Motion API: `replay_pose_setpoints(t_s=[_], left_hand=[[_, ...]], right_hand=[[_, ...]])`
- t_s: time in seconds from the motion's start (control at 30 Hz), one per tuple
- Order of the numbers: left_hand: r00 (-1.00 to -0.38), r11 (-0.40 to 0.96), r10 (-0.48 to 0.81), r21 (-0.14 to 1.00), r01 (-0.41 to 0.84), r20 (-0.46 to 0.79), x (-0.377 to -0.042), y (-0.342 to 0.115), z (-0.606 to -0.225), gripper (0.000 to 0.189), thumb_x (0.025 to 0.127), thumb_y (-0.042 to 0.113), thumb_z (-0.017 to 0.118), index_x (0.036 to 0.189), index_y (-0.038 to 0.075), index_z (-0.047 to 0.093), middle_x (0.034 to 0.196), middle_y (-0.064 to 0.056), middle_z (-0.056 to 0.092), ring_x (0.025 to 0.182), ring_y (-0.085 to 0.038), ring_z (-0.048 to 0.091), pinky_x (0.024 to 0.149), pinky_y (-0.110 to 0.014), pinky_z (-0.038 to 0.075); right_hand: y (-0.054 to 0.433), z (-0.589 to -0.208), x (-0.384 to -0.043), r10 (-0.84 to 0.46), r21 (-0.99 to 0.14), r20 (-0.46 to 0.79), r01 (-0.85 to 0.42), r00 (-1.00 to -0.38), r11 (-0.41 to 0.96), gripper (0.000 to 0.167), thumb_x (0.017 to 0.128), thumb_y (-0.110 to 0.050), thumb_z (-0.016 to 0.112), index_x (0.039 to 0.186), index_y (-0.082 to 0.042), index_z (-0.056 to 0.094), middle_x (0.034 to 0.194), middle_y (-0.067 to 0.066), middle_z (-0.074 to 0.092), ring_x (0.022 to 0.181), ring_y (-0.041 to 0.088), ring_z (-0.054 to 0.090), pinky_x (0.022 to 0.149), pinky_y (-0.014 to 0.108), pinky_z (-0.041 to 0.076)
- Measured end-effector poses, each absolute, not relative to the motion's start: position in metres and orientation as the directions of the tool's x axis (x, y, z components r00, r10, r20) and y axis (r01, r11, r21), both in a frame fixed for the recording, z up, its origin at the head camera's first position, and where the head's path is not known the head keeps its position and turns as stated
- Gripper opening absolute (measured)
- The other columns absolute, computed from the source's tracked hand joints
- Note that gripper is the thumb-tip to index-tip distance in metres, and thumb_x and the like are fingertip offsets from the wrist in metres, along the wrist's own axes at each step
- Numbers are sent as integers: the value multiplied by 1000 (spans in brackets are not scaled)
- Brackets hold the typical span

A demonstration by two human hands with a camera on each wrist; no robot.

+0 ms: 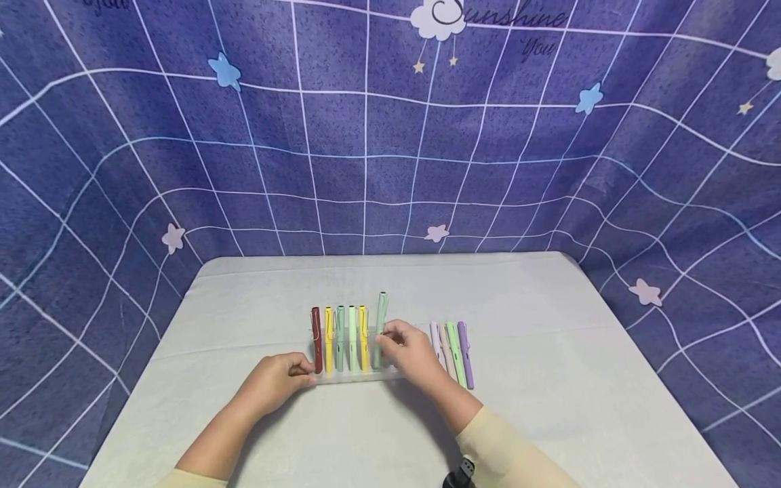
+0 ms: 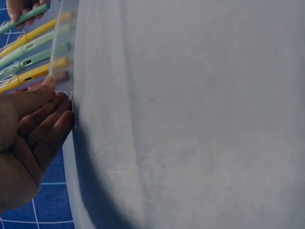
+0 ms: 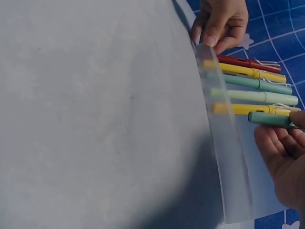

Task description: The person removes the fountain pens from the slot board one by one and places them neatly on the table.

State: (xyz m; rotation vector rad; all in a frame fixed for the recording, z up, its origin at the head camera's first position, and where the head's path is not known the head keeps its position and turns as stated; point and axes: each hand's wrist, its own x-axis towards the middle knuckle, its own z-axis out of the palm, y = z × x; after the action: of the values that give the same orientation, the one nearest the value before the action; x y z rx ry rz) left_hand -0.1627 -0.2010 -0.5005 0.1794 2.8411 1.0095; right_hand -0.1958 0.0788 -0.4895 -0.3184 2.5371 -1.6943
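A clear plastic pen stand (image 3: pixel 236 171) holds a row of pens: a dark red pen (image 1: pixel 316 339), a yellow pen (image 1: pixel 329 342), a grey-green pen (image 1: pixel 340 342), a pale green pen (image 1: pixel 352 342) and a second yellow pen (image 1: pixel 363 342). At the stand's left end, my left hand (image 1: pixel 282 379) pinches its corner, thumb on the front lip and fingers behind. My right hand (image 1: pixel 415 354) grips another grey-green pen (image 3: pixel 269 119) between thumb and fingers. This pen rises higher than the row, beside the second yellow one, its lower end showing past the fingers.
Right of my right hand, a lilac pen (image 1: pixel 435 339), a beige-pink pen (image 1: pixel 448 352), a bright green pen (image 1: pixel 455 352) and a purple pen (image 1: pixel 465 356) lie side by side on the pale tablecloth (image 1: pixel 549 407). A blue patterned curtain (image 1: pixel 390 135) surrounds the table's back and sides.
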Motion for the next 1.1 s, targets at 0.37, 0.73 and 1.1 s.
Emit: replay_pose_setpoints(t_s=[0.37,0.73,1.1], left_hand=[[-986,776,151,626,74,-71,-163,-200,-499,12,81,21,79,85,25,69,79,16,71,75,-3,63,80,-37,52],[-984,767,168,635,97,-52,-163,-201,-499,11,81,21,79,85,24,69,79,16,71,74,-1,63,74,-28,51],[-984,771,173,628,104,-48,-163,-201,-500,10,83,22,78,85,25,69,80,16,72,76,-1,63,77,-31,51]], right_hand=[[96,-505,-191,-252,-955,4,-78,-968,285,18,95,-29,65,97,-12,64,90,5,68,85,23,68,76,31,56],[114,-508,-191,-253,-969,-6,-56,-967,240,19,95,-24,65,100,-7,64,94,11,68,87,25,68,78,37,58],[130,-505,-190,-240,-977,-15,-37,-971,212,21,95,-22,66,101,-2,64,94,15,68,87,30,68,79,42,57]])
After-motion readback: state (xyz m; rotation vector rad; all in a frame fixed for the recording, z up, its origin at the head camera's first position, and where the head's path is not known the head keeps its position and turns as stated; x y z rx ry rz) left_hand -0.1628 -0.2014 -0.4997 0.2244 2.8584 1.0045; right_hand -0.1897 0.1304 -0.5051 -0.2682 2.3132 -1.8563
